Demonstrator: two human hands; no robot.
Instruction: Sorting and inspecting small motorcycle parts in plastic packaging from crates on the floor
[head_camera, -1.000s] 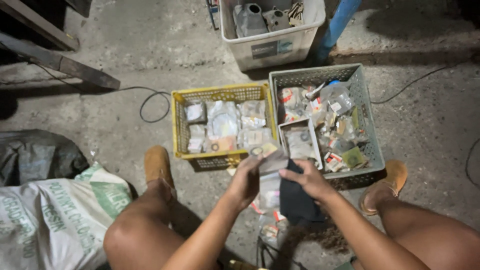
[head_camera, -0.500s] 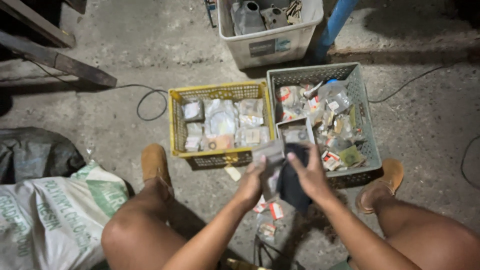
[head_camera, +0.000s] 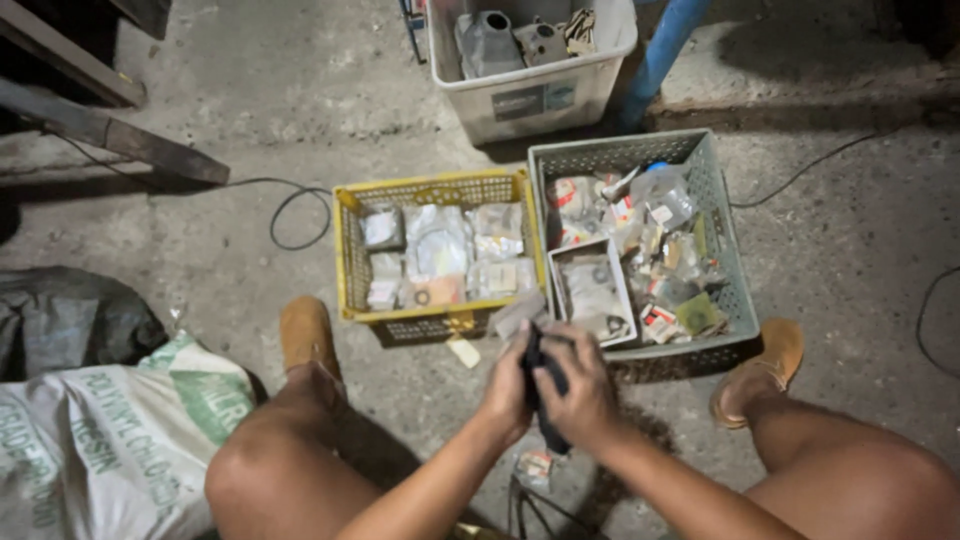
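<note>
Hands are meeting low in the view, just in front of the two baskets: the left hand (head_camera: 507, 392) and the right hand (head_camera: 575, 392) are both pressing their fingers closed around a dark flat packet (head_camera: 545, 395), which is sitting between the palms with its lower end poking out below the right hand. A pale plastic bag corner (head_camera: 520, 313) is showing just above the knuckles. Beyond them the yellow basket (head_camera: 352, 260) is holding clear bags of small parts, and the grey basket (head_camera: 722, 250) beside it is crowded with more bags and a small open box (head_camera: 590, 290). Loose packets (head_camera: 535, 468) are lying on the concrete floor (head_camera: 250, 120) beneath the wrists. The risk, as I judge it, is the packet slipping out downward and landing among those strays, since the grip is covering only its upper part.
</note>
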